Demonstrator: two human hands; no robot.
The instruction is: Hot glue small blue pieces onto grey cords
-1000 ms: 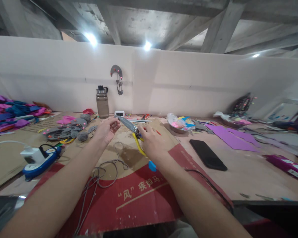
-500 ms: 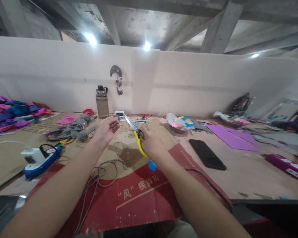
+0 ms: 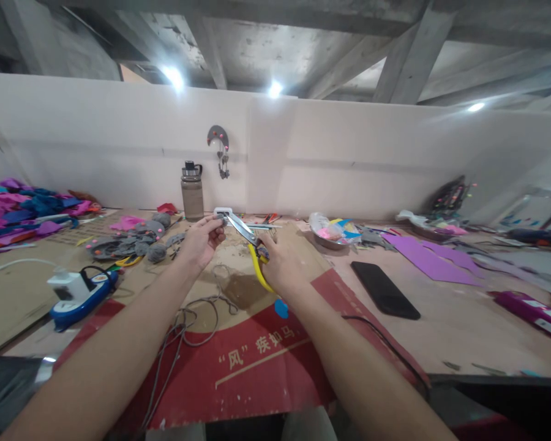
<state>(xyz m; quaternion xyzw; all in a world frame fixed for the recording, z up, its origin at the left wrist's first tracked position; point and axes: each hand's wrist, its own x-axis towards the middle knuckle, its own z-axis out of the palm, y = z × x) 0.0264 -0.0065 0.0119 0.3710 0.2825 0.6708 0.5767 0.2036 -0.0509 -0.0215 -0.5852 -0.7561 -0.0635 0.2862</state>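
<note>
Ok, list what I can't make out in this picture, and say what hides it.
All in the head view:
- Outline of the small grey piece at the fingertips of the left hand: too small.
- Part of the yellow handles of the scissors: covered by the right hand.
- Readout of the white device: too small.
- Far end of the magenta object: cut off by the right edge.
</note>
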